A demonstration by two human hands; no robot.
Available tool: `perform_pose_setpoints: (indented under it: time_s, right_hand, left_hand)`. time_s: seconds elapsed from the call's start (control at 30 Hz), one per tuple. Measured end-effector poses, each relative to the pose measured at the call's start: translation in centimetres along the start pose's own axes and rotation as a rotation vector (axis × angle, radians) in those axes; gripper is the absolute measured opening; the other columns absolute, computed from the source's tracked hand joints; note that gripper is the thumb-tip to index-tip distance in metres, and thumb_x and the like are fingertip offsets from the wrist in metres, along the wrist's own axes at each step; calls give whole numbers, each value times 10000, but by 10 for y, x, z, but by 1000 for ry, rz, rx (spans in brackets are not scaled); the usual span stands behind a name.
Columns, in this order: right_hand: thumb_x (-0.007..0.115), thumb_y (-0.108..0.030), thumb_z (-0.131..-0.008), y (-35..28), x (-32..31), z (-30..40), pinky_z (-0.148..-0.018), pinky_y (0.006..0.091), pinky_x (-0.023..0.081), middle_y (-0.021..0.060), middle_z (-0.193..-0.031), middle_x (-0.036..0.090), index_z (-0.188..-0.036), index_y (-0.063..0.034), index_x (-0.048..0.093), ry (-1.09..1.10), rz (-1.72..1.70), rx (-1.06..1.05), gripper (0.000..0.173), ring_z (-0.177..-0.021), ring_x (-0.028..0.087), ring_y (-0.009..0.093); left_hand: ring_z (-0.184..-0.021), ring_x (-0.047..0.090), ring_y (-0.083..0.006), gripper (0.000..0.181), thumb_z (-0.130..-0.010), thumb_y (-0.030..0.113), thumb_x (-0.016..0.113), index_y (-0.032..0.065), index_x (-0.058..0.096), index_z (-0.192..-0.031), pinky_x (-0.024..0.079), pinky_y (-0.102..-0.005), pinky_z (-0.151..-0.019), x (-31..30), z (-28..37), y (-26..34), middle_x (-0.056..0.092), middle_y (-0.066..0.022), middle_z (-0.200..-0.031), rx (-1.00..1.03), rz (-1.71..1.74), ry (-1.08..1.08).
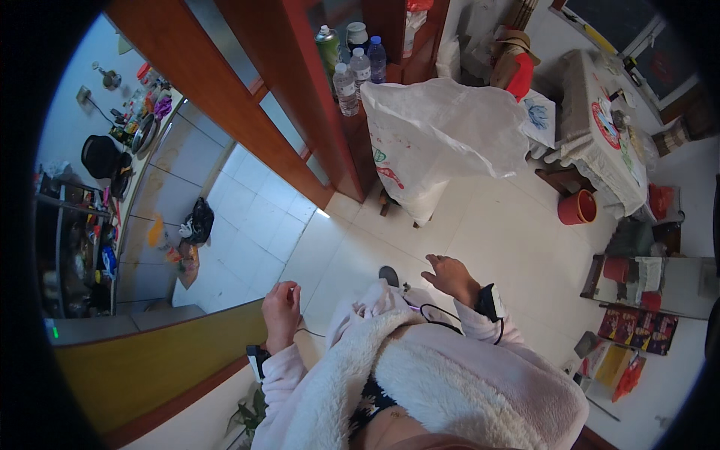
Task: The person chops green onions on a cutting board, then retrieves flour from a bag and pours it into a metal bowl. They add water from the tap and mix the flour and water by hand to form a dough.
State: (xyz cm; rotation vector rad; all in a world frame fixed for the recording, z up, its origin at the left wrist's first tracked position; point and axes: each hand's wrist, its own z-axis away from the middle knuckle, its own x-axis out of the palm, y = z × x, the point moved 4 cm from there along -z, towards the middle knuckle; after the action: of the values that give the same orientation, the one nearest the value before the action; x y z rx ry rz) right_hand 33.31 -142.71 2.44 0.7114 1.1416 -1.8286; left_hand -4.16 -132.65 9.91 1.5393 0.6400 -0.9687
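Note:
My left hand (280, 316) is raised beside the sliding door frame, its fingers loosely curled and no object visible in it. My right hand (453, 278) hovers over the tiled floor with its thumb and fingers apart, holding nothing. Each wrist wears a strapped device; a black cable runs from the right wrist device (492, 302). Ahead of me, out of reach of both hands, a large white plastic sack (419, 146) covers something by the cabinet. A dark shoe tip (388, 275) shows below my pale fleece robe (349, 360).
Plastic bottles (345, 90) and a green spray can (328, 48) stand on the cabinet. A red bucket (576, 208) sits near a cloth-covered table (596, 135). Through the doorway at left are a kitchen counter (147, 163) and a black bag (199, 221). A glass-topped shelf (683, 281) lines the right.

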Motion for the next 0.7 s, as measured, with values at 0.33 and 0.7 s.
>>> perform_pose_setpoints:
  time_s: [0.33,0.7]
  right_hand:
    - [626,-302,-867,20,14,37,-839,475,510,227,-978,672,-1066,17,571,160,-149,239,381,-941,642,403]
    - [654,-317,-849,70,103,328,-781,476,513,186,-939,673,-1049,-9,593,570,-410,910,372,-910,643,378]
  left_hand:
    - [-684,632,-315,85,-873,115,672,39,673,-911,506,-395,-635,62,-60,3,651,-142,-801,240,43,-244]
    - [-729,637,-299,102,-890,137,648,40,676,-908,505,-381,-658,189,-19,218,654,-134,-825,874,99,-641]
